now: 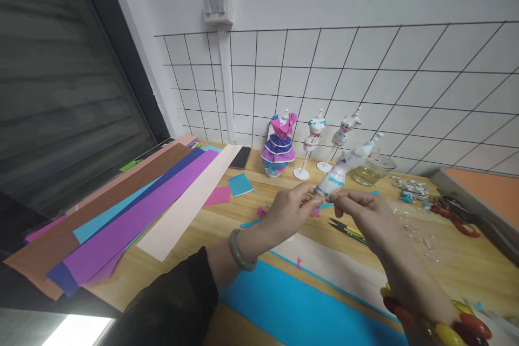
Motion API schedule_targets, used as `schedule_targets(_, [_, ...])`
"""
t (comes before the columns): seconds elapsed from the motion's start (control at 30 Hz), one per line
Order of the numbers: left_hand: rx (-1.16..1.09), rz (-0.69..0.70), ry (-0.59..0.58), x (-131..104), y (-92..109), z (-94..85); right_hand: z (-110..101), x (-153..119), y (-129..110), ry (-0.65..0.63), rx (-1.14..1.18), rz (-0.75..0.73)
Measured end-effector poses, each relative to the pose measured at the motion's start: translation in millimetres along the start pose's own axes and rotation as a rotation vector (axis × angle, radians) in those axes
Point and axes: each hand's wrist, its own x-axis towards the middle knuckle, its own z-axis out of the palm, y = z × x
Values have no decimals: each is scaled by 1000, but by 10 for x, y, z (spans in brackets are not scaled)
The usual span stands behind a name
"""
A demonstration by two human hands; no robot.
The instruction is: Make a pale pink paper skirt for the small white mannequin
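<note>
A small white dress form [344, 167] with blue trim lies tilted in the air, its neck pointing up and right. My left hand [290, 212] pinches its lower end between thumb and fingers. At the same lower edge, the fingertips of my right hand [363, 215] are pressed together against the form; anything tiny between them is hidden. Below my hands are yellow-handled thread snips [348, 230], a pale paper strip [324, 257] edged in blue, and a large blue sheet [292, 303]. Pink scraps [299, 263] lie scattered around.
Behind stand a form in a ruffled pink and purple dress [279, 143] and two white forms [312, 140]. Long coloured paper strips [141, 216] cover the left side, near a phone [240, 157]. At right are a glass jar [371, 170], red-handled scissors [454, 216] and small beads [425, 240].
</note>
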Motion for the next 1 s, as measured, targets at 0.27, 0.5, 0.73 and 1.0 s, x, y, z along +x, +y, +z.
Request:
schedule_targets(0.27, [-50,3,43,47,-36,-7,-37,-13,6,-71,-51,-100])
schedule_targets(0.5, [114,50,41,-5,52,-20,1,-72,-114,-30,-56,-93])
schedule_targets(0.73, [106,71,49,-16,-4,24,26,-95,-149,47,-61,-59])
schedule_targets(1.0, [175,88,77,4,-15,-11,-6,-93,-177,-41,-52,-61])
